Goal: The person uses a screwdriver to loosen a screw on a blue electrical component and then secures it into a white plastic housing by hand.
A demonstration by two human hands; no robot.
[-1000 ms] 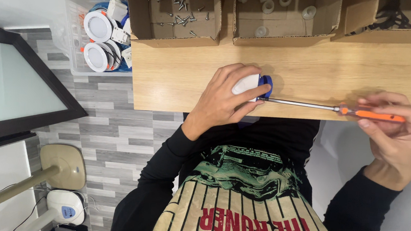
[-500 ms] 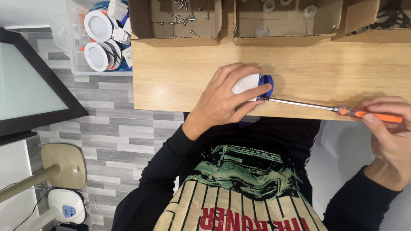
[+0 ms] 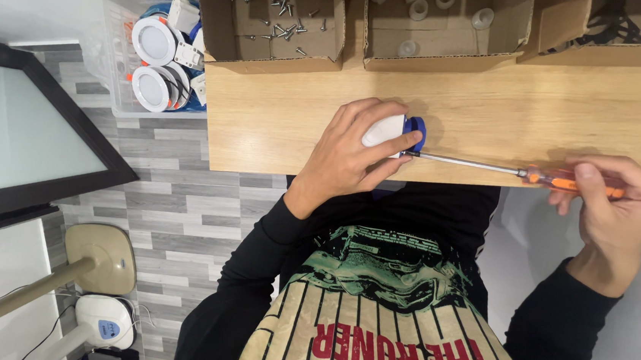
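Two bare hands work at the near edge of a wooden table (image 3: 493, 117). The left hand (image 3: 353, 156) curls closed around a small white and blue fitting (image 3: 397, 131), pressing it down near the table's middle. The right hand (image 3: 609, 199) grips the orange handle of one screwdriver (image 3: 489, 167), whose thin metal shaft lies level, tip touching the fitting's blue end. The fitting looks light, hard and smooth, likely plastic, so it may slip; the rounded white body seems the best place to hold. Three open cardboard boxes sit along the far edge: the left one (image 3: 271, 27) holds loose screws, the middle one (image 3: 447, 30) small pale rings. Two round white lamps (image 3: 154, 64) lie in a clear bin at far left.
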